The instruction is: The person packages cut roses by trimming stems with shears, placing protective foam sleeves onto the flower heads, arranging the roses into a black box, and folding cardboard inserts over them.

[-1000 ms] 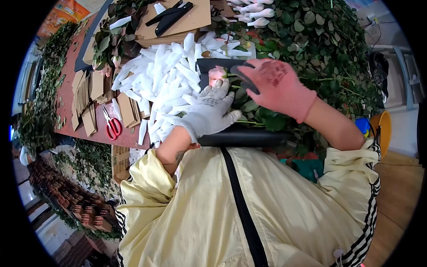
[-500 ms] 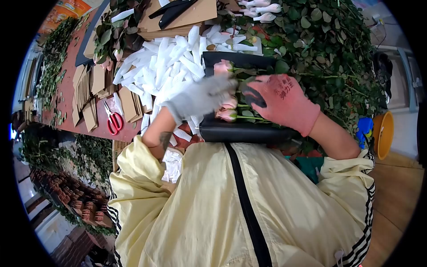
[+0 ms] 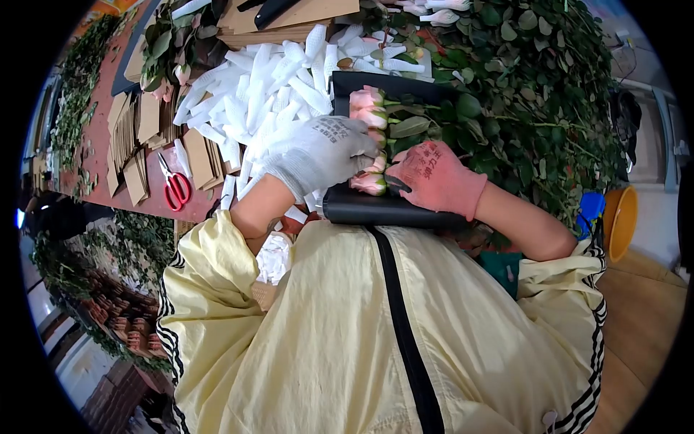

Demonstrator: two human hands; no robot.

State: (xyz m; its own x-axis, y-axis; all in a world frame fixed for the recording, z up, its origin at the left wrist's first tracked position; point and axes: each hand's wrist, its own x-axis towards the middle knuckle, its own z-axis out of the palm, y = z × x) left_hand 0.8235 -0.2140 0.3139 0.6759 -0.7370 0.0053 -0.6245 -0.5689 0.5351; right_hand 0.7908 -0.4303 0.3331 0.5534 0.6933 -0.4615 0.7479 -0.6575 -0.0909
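Pink roses (image 3: 368, 118) lie in a column in a black padded holder (image 3: 390, 208), heads to the left and leafy stems to the right. My left hand (image 3: 325, 150), in a pale grey glove, is closed with its fingertips on the middle rose heads, partly covering them. Wearing a pink glove with dark fingertips, my right hand (image 3: 439, 179) has its fingers closed at the stems just beside the lowest rose heads (image 3: 370, 182). Its palm hides the stems beneath. White mesh flower sleeves (image 3: 253, 98) are heaped beside my left hand.
Red-handled scissors (image 3: 176, 191) and cardboard pieces (image 3: 148, 119) lie on the reddish table (image 3: 101, 155) at left. A cardboard stack (image 3: 289, 22) stands at the back. Leafy stems (image 3: 535, 108) fill the right side, near an orange bucket (image 3: 620, 224).
My left hand has come to rest on the rose heads after a blurred movement above them. My right hand has moved down and toward the lowest roses, uncovering the upper heads and leaves.
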